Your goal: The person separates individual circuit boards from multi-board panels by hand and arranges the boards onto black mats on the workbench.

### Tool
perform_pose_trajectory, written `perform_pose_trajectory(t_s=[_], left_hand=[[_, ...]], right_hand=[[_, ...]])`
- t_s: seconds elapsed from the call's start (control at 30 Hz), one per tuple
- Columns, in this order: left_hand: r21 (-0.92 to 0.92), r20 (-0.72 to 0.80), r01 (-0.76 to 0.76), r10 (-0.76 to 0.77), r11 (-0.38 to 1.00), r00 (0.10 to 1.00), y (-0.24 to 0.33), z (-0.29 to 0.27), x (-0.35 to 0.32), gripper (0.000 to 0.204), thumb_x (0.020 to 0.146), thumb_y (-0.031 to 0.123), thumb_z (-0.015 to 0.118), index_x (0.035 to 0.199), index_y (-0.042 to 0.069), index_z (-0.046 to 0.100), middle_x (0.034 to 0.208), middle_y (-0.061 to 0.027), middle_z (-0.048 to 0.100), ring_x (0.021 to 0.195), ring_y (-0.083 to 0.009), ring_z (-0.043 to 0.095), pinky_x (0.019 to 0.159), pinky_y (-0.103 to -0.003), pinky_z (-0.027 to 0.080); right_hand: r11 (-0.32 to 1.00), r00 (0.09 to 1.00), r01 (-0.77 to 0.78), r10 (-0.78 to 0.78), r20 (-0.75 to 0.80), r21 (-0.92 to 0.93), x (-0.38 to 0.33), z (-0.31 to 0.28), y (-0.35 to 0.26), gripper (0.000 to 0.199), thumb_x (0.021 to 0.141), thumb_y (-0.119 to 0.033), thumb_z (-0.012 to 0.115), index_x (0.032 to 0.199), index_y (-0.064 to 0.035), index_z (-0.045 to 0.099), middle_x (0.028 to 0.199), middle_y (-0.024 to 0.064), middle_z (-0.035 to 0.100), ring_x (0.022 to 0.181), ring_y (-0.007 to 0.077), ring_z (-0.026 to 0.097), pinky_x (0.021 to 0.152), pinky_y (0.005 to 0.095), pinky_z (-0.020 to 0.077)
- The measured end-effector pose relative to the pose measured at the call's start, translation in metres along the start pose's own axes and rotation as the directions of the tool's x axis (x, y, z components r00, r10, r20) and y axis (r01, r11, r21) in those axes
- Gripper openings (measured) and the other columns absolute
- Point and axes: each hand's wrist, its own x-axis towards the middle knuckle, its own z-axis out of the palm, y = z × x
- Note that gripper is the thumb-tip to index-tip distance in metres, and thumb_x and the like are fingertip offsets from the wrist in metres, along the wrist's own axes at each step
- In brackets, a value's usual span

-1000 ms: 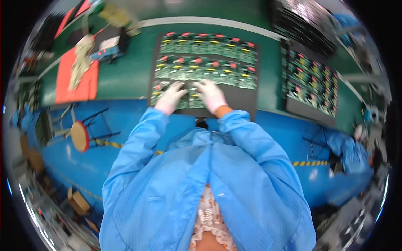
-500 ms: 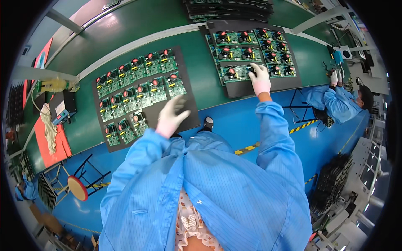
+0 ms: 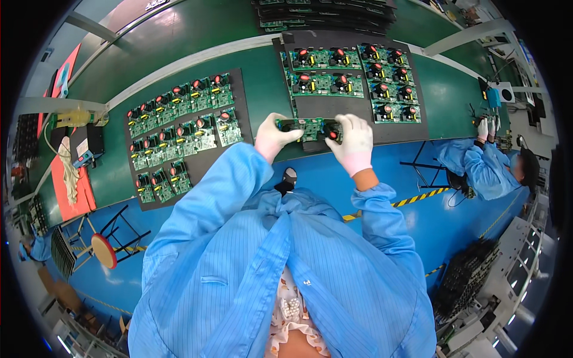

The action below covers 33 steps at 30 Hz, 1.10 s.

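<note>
Between my two gloved hands is a green circuit board (image 3: 311,127) with black and red parts, held by its ends just above the near edge of the right black sheet (image 3: 325,107). My left hand (image 3: 276,135) grips the left end with thumb and fingers. The right end is in my right hand (image 3: 352,139), whose fingers cover part of a red-topped component. Behind it, two longer board panels (image 3: 327,84) lie in rows on that sheet, with a block of boards (image 3: 389,83) to their right.
On the left, another black sheet (image 3: 230,153) bears rows of single boards (image 3: 186,138). Stacked dark sheets (image 3: 325,17) stand at the back. A red sheet (image 3: 73,185) with a cloth lies far left, near a stool (image 3: 104,250). A person in blue (image 3: 484,160) works at the right.
My right hand has lifted the near board panel from the right sheet and drawn it left. My left hand has come across from the left sheet and taken its other end.
</note>
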Motion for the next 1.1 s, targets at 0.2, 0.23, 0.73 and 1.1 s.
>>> perform_pose_trajectory(t_s=[0.2, 0.23, 0.73, 1.1], left_hand=[[0.07, -0.03, -0.114, 0.117, 0.991, 0.993, 0.04, -0.036, -0.077, 0.049, 0.064, 0.019, 0.084, 0.102, -0.001, 0.061, 0.089, -0.0107, 0.066, 0.08, -0.0183, 0.06, 0.079, -0.029, 0.05], [0.076, -0.038, -0.133, 0.137, 0.988, 0.99, 0.04, -0.047, -0.085, 0.048, 0.063, 0.019, 0.083, 0.101, -0.001, 0.061, 0.089, -0.0105, 0.066, 0.08, -0.0177, 0.06, 0.078, -0.028, 0.05], [-0.708, 0.246, 0.167, 0.017, 0.686, 0.969, -0.058, -0.207, -0.11, 0.037, 0.069, 0.021, 0.078, 0.099, 0.004, 0.064, 0.091, -0.0094, 0.066, 0.081, -0.0161, 0.06, 0.076, -0.027, 0.048], [0.81, 0.37, -0.277, -0.084, 0.517, 0.925, -0.094, -0.229, -0.046, 0.067, 0.065, 0.036, 0.086, 0.119, 0.006, 0.061, 0.108, -0.0096, 0.065, 0.093, -0.0276, 0.062, 0.083, -0.042, 0.051]], right_hand=[[0.907, 0.799, 0.162, -0.351, 0.488, 0.388, 0.021, -0.025, -0.005, 0.062, 0.067, -0.023, 0.083, 0.122, -0.0033, 0.062, 0.112, 0.0101, 0.068, 0.088, 0.0258, 0.066, 0.081, 0.0354, 0.0523], [0.892, 0.637, -0.025, -0.334, 0.694, 0.452, 0.024, -0.034, -0.018, 0.059, 0.067, -0.023, 0.082, 0.12, -0.0018, 0.063, 0.105, 0.0099, 0.07, 0.085, 0.0232, 0.065, 0.08, 0.0342, 0.0519], [0.516, 0.401, -0.328, -0.683, 0.611, 0.791, 0.004, 0.017, -0.165, 0.055, 0.065, -0.023, 0.086, 0.111, -0.0005, 0.064, 0.1, 0.0075, 0.067, 0.086, 0.0157, 0.058, 0.082, 0.0279, 0.048], [0.398, 0.701, -0.692, 0.168, 0.694, 0.603, -0.054, 0.169, -0.185, 0.055, 0.086, -0.028, 0.071, 0.129, 0.0027, 0.057, 0.119, 0.0147, 0.062, 0.097, 0.0227, 0.063, 0.086, 0.032, 0.0505]])
